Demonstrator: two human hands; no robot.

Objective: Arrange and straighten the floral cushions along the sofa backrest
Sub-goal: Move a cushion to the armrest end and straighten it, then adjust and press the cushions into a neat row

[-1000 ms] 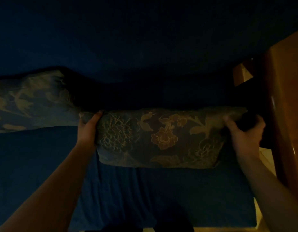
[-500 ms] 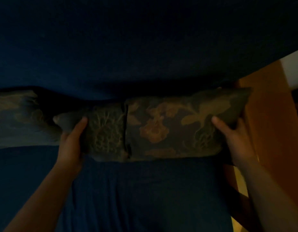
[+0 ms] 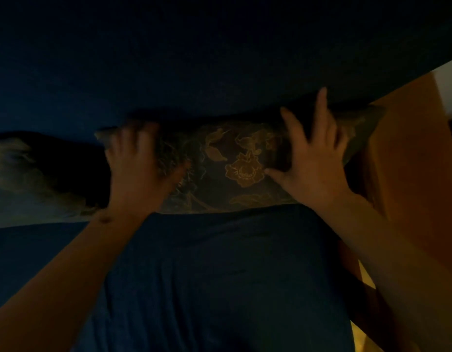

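Observation:
A dark floral cushion (image 3: 235, 158) with golden flowers leans against the blue sofa backrest (image 3: 194, 59), at the right end of the seat. My left hand (image 3: 136, 161) lies flat on the cushion's left part, fingers spread, blurred by motion. My right hand (image 3: 313, 158) presses flat on its right part, fingers apart and pointing up towards the backrest. Neither hand grips the fabric. A second floral cushion (image 3: 24, 179) rests to the left along the backrest, blurred and dim.
The blue sofa seat (image 3: 219, 262) fills the foreground. A wooden armrest or side panel (image 3: 417, 161) stands right next to the cushion's right end. A pale wall patch (image 3: 448, 85) shows at the far right. The scene is very dark.
Both hands let go of the cushion's ends and now lie open and flat on its front. The cushion has moved back against the backrest, and the view is closer.

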